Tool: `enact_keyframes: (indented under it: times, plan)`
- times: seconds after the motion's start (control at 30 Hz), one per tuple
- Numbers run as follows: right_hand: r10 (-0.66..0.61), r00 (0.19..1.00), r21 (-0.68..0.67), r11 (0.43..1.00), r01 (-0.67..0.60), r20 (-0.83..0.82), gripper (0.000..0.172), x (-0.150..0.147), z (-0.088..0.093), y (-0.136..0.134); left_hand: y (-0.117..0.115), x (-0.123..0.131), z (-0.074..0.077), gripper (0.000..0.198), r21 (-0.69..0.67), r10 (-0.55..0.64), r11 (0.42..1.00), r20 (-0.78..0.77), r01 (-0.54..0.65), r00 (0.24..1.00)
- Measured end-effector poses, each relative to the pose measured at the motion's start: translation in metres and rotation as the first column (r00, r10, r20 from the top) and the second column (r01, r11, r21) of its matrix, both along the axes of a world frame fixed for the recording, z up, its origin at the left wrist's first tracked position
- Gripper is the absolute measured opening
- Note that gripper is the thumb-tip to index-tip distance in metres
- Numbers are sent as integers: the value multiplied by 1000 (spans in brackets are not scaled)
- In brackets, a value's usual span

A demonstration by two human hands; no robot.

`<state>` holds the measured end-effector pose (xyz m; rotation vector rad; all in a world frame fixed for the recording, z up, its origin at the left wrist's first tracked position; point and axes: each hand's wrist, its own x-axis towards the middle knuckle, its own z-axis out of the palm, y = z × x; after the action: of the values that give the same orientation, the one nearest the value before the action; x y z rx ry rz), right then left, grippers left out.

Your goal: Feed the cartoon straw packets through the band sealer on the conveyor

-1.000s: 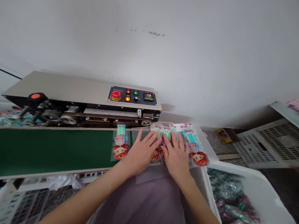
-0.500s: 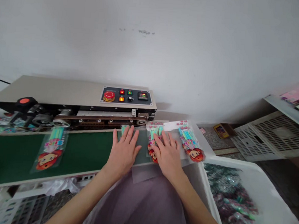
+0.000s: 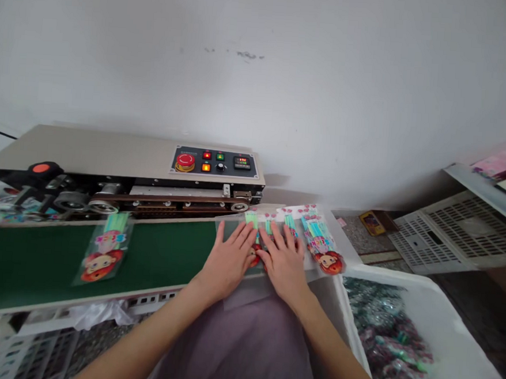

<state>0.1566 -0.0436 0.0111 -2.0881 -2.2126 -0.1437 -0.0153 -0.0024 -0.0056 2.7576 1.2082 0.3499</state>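
My left hand (image 3: pixel 227 264) lies flat, fingers spread, on a clear packet with green sticks (image 3: pixel 251 219) at the right end of the green belt. Beside it, my right hand (image 3: pixel 285 267) rests palm down with fingers stretched over more of these packets, partly hiding them. To its right a packet with a red-haired cartoon figure (image 3: pixel 329 262) lies on the pile, untouched by either hand. Farther left, another such packet (image 3: pixel 103 254) rides on the belt (image 3: pixel 166 250), its top end close to the sealing machine's rollers.
A beige band sealing machine (image 3: pixel 108 153) with lit buttons and a red stop knob (image 3: pixel 185 162) stands along the wall. A white tub (image 3: pixel 455 330) at the right holds many shiny packets. Behind it are a slatted plastic crate (image 3: pixel 445 226) and a small yellow box (image 3: pixel 372 222).
My left hand has shifted right, close beside my right hand. The packet it was touching has moved left along the belt, and the one ahead has reached the left edge of view.
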Motion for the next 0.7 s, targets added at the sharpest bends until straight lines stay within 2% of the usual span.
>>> enact_keyframes:
  times: [0.17, 0.27, 0.4, 0.5, 0.6, 0.7]
  plan:
    - [45, 997, 5, 999, -44, -57, 48, -17, 11, 7, -5, -28, 15, 57, -13, 130, 991, -63, -131, 989]
    - [-46, 999, 47, 998, 48, -27, 48, -4, 15, 5, -6, -20, 23, 56, 14, 187, 982, -45, -187, 981]
    - [-182, 982, 56, 982, 179, 47, 47, 19, 5, 1, -4, 14, 15, 55, 3, 24, 1000, 10, -24, 1000]
    - [-173, 983, 35, 985, 171, 65, 49, 20, -5, -1, 1, 24, 1, 55, 10, -46, 999, 16, 46, 999]
    - [-100, 994, 30, 995, 99, 40, 49, 8, -7, 1, 6, 8, -3, 56, 5, -26, 1000, 2, 26, 1000]
    - [-29, 1000, -2, 1000, 29, -7, 48, -3, -3, 5, 8, -16, 6, 56, -24, 14, 1000, -42, -15, 999]
